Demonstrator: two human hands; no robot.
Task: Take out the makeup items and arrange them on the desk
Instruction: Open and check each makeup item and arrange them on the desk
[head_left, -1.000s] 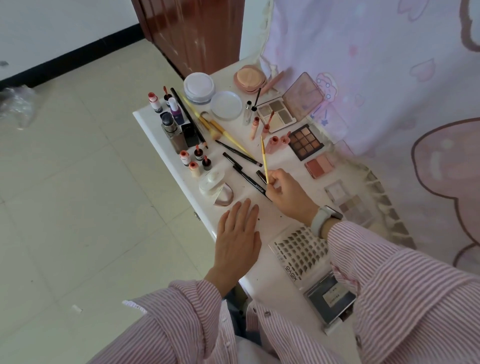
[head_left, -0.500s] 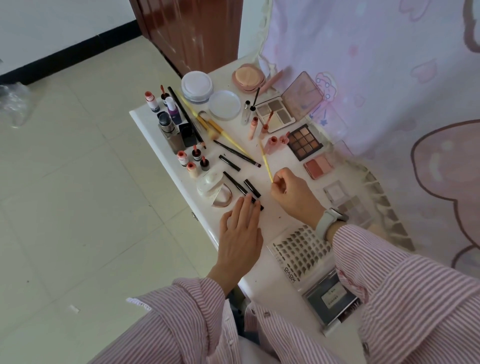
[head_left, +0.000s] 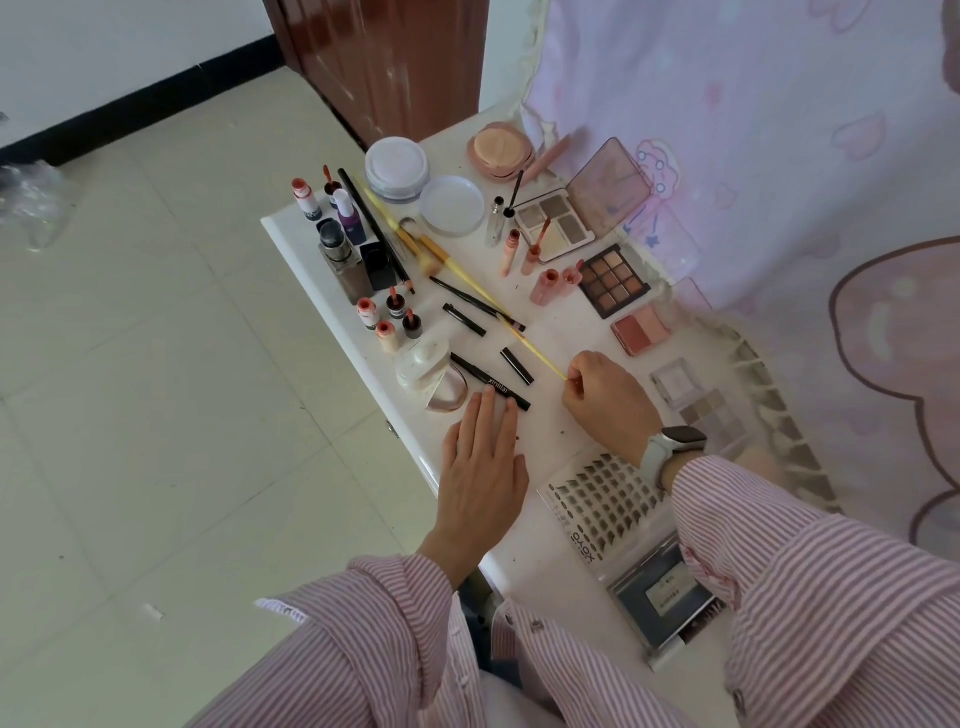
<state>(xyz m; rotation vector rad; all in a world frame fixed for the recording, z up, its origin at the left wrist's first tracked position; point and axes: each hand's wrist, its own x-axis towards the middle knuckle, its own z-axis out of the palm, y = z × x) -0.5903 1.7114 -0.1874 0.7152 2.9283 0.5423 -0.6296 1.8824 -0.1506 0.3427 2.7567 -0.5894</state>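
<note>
Pink cartoon-print curtain (head_left: 779, 130) hangs along my desk's far edge. Brown wooden door (head_left: 384, 62) beyond the far corner. Cream tiled floor (head_left: 130, 389) left; crumpled clear plastic (head_left: 26, 197) lying there.
</note>
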